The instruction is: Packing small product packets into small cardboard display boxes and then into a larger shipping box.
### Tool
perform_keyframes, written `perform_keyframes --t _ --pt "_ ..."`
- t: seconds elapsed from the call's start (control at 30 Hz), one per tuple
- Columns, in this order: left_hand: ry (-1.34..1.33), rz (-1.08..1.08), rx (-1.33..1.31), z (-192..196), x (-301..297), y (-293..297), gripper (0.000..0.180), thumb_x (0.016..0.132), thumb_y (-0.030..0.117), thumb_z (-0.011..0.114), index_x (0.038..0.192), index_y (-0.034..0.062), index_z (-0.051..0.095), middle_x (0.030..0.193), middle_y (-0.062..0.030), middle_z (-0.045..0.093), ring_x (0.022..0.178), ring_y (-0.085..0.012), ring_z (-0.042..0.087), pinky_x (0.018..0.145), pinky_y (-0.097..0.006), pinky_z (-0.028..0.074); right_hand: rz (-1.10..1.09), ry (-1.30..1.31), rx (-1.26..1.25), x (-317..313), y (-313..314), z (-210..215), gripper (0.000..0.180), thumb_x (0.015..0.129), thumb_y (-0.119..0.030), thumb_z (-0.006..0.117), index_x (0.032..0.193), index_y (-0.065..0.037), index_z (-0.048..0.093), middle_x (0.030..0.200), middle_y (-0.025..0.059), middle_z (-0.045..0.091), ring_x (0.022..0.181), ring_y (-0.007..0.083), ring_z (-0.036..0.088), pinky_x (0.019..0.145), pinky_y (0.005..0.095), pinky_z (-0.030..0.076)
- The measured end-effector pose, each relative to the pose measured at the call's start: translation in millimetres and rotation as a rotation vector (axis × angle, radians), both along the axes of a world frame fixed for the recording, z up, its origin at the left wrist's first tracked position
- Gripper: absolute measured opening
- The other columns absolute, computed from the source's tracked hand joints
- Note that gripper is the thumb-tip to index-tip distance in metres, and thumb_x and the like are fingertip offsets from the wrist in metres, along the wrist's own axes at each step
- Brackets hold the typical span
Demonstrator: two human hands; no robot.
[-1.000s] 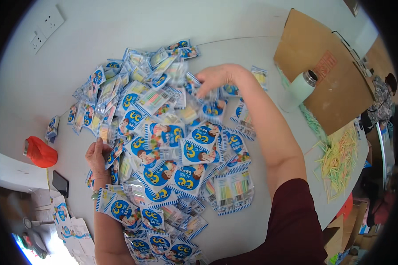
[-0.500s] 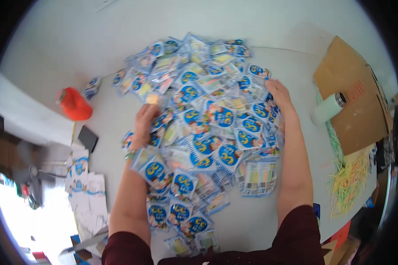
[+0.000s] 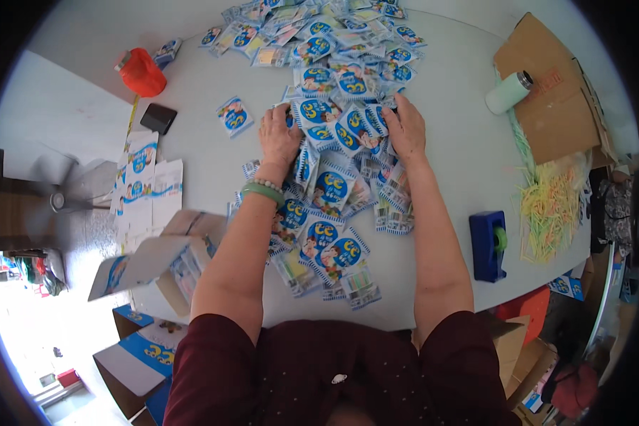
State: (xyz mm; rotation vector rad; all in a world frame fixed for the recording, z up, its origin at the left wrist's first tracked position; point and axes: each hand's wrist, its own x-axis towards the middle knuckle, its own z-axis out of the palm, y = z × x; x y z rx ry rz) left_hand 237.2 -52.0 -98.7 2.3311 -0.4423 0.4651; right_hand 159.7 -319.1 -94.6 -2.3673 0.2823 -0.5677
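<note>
Small clear-and-blue packets lie heaped down the middle of the table, with colored strips showing inside some. At the left side of a thick bunch of packets, my left hand has its fingers curled against them; beaded and green bracelets circle that wrist. Opposite it, my right hand presses the same bunch from the right, thumb on the packets and fingers along their outer side. Between the two hands the packets are squeezed together and partly stacked. One loose packet lies apart, left of my left hand.
An orange-red container and a dark phone stand at the far left, above flat printed cartons. An open box is beside my left forearm. Rightward are a blue tape dispenser, pale green bottle, cardboard and paper shreds.
My hands have come closer together and nearer to me, bunching packets between them. The view has shifted, bringing the tape dispenser and open box into sight.
</note>
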Motion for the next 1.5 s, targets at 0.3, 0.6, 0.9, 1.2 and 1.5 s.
perform_keyframes --t 0.3,0.6,0.9,1.2,1.5 --pt "0.060 -0.110 -0.108 131.1 -134.5 76.6 0.016 0.077 0.013 0.068 0.090 0.0045 0.064 0.090 -0.0154 0.060 0.078 -0.0344 0.060 0.068 -0.042 0.048 0.052 0.365 -0.063 -170.6 73.5 104.2 0.013 0.083 -0.014 0.061 0.093 -0.007 0.066 0.090 0.0111 0.065 0.082 0.0266 0.064 0.076 0.0340 0.050" --pt "0.261 -0.048 0.488 84.6 -304.3 101.8 0.042 0.074 0.034 0.073 0.098 0.0069 0.053 0.091 -0.0099 0.055 0.084 -0.0298 0.057 0.075 -0.044 0.042 0.560 0.260 -0.295 -288.6 130.0 81.0 0.043 0.071 -0.016 0.069 0.111 -0.005 0.055 0.111 0.0133 0.055 0.102 0.0322 0.052 0.087 0.0404 0.043" --pt "0.180 0.098 0.338 63.8 -314.4 89.2 0.057 0.064 0.037 0.080 0.100 0.0041 0.051 0.105 -0.0145 0.052 0.100 -0.0334 0.050 0.090 -0.046 0.035 0.082 0.605 -0.422 -283.5 146.7 76.9 0.042 0.072 -0.028 0.072 0.103 -0.005 0.055 0.109 0.0138 0.053 0.102 0.0333 0.050 0.084 0.0424 0.041" --pt "0.769 0.011 -0.703 24.8 -313.4 104.7 0.040 0.068 0.006 0.072 0.104 0.0022 0.056 0.088 -0.0053 0.061 0.084 -0.0181 0.060 0.072 -0.032 0.047 0.087 0.648 -0.146 -282.1 110.1 106.2 0.024 0.076 -0.013 0.062 0.097 -0.003 0.054 0.089 0.0114 0.064 0.082 0.0326 0.063 0.073 0.0385 0.048" --pt "1.139 -0.189 -1.596 80.8 -349.8 95.8 0.025 0.094 0.010 0.053 0.118 0.0038 0.055 0.102 -0.0056 0.064 0.098 -0.0165 0.061 0.083 -0.032 0.050 0.356 0.337 0.209 -259.6 233.1 61.9 0.022 0.078 -0.011 0.064 0.099 -0.005 0.058 0.097 0.0068 0.062 0.086 0.0203 0.060 0.072 0.0300 0.047"
